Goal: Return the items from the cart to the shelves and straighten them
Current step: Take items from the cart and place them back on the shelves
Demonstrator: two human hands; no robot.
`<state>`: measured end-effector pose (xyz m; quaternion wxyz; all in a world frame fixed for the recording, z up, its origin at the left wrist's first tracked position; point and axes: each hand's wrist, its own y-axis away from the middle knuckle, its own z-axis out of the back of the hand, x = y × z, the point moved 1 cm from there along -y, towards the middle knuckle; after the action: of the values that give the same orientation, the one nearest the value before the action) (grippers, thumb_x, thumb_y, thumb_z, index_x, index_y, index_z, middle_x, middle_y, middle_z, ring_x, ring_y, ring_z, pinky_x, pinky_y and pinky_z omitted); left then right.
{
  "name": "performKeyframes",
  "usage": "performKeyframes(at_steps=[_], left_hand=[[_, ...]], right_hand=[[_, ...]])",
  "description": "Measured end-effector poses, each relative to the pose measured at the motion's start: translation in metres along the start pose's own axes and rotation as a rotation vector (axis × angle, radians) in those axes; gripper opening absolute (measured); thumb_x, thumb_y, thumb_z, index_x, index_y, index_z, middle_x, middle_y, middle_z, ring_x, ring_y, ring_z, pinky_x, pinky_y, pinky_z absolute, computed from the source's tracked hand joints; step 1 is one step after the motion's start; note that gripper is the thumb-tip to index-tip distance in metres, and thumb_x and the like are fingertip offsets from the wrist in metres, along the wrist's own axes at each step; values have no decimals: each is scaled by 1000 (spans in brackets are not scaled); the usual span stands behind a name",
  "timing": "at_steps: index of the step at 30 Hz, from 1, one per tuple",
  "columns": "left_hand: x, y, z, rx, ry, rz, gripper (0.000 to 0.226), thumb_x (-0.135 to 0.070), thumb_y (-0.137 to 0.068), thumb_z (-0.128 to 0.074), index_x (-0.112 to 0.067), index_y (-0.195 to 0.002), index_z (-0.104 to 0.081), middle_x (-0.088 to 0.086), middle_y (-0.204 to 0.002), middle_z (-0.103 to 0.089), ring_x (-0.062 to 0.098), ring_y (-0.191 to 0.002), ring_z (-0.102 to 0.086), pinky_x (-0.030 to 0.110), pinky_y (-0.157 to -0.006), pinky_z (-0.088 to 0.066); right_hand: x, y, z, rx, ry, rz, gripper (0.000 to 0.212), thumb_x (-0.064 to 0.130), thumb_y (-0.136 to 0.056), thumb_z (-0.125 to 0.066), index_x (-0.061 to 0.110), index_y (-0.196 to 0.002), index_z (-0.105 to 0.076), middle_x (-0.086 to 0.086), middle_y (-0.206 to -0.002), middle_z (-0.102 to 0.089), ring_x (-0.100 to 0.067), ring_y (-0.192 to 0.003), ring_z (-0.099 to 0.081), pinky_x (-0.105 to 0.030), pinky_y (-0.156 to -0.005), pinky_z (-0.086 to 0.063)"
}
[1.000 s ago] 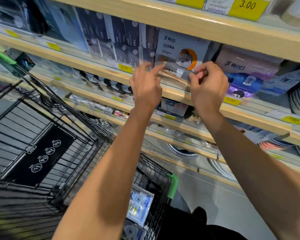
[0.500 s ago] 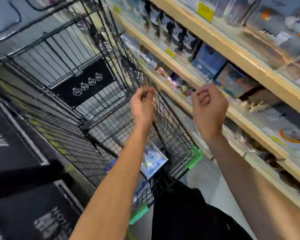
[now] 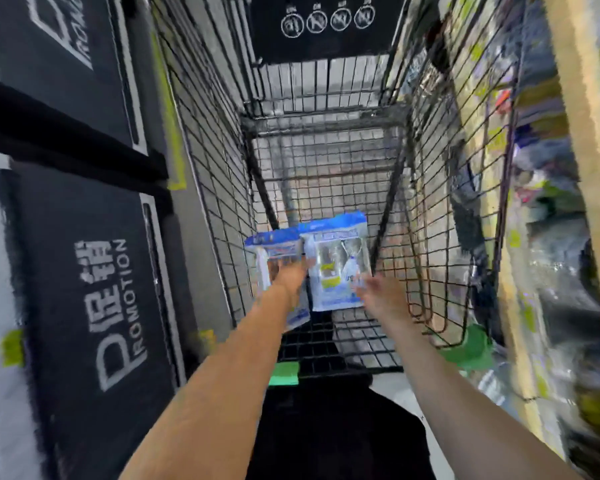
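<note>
Head view looks straight down into the wire cart (image 3: 326, 140), which fills the middle of the frame. On its left stands a black promotion board (image 3: 94, 292); on its right run the wooden shelves (image 3: 582, 140), their stock smeared by motion blur and not readable.

Apart from two blue-and-white packets the basket looks bare, so by my reading most of the load is already out — though the nearest corner is hidden behind the arms.

The left packet (image 3: 274, 251) leans against the cart's left wall; the right packet (image 3: 336, 265) overlaps it and stands more upright.

Both arms reach down toward them. The left hand (image 3: 293, 277) lies against the seam where the packets overlap, and whether its fingers have closed on anything I cannot tell through the blur. The right hand (image 3: 381, 296) is spread, fingers apart, touching or just beside the right packet's lower edge, with no grip formed.

What remains, as I judge it: lift these two, shelve them, square them up.
</note>
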<state>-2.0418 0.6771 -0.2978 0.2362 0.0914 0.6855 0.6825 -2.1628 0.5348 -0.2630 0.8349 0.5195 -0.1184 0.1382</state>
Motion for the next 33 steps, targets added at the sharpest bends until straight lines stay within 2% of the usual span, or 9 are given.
performKeyframes(at_steps=[4,6,10,13,17,20,23,28,33], left_hand=[[17,0,-30,38,19,40,56,-22,-86,-66,7,-132,-55,22,-138,-53,34,-122,-56,44,-105,-46],[26,-10,-36,-37,-1,48,70,-32,-64,-78,8,-119,-59,25,-120,-62,29,-105,-59,37,-91,-52],[34,-13,-44,-62,66,7,42,-17,-83,-75,3,-118,-63,18,-111,-69,18,-85,-63,22,-62,-46],[36,6,-45,-75,42,-52,5,-9,-82,-70,-5,-85,-68,12,-77,-66,11,-55,-55,18,-48,-41],[34,35,-23,-188,-259,-165,55,-41,-53,-58,-7,-93,-73,15,-105,-69,31,-105,-63,30,-84,-51],[28,78,-2,-470,-353,-379,54,-34,-70,-56,-9,-116,-67,12,-124,-54,23,-117,-49,23,-94,-40],[28,100,4,-722,-342,-472,61,-15,-80,-65,-3,-136,-46,8,-138,-44,24,-127,-41,29,-102,-33],[23,91,-4,-655,31,-300,70,-20,-68,-55,-8,-135,-41,14,-128,-57,36,-118,-56,50,-101,-47],[5,79,-5,-689,-183,-117,58,-27,-82,-63,-5,-132,-45,19,-127,-59,38,-120,-52,46,-100,-47]], right_hand=[[-13,-30,7,-18,-124,-17,31,17,-82,-76,8,-108,-62,-8,-108,-71,-25,-88,-68,-25,-67,-52],[-8,-42,9,47,-104,-28,27,13,-83,-74,15,-103,-57,-10,-112,-69,-25,-86,-65,-36,-77,-50],[-8,-59,7,97,4,-13,46,34,-78,-79,14,-115,-61,-2,-110,-65,-20,-99,-61,-30,-85,-48],[-4,-53,13,-4,-133,-12,20,20,-81,-77,8,-96,-71,-9,-89,-67,-21,-85,-62,-27,-64,-44],[20,-31,28,120,-270,-80,22,15,-74,-83,8,-92,-72,-11,-90,-75,-20,-73,-71,-29,-65,-58],[37,-11,34,177,-403,-87,32,-2,-73,-80,2,-103,-71,-10,-83,-74,-13,-57,-71,-25,-49,-56],[44,-3,33,136,-382,-86,42,4,-66,-86,7,-105,-70,-6,-90,-76,-19,-79,-73,-32,-71,-60],[40,7,35,122,-397,-117,57,7,-66,-86,6,-119,-63,-9,-107,-74,-24,-94,-71,-32,-77,-58],[30,17,44,67,-420,-127,45,7,-69,-85,9,-109,-64,-7,-105,-72,-24,-96,-69,-33,-77,-55]])
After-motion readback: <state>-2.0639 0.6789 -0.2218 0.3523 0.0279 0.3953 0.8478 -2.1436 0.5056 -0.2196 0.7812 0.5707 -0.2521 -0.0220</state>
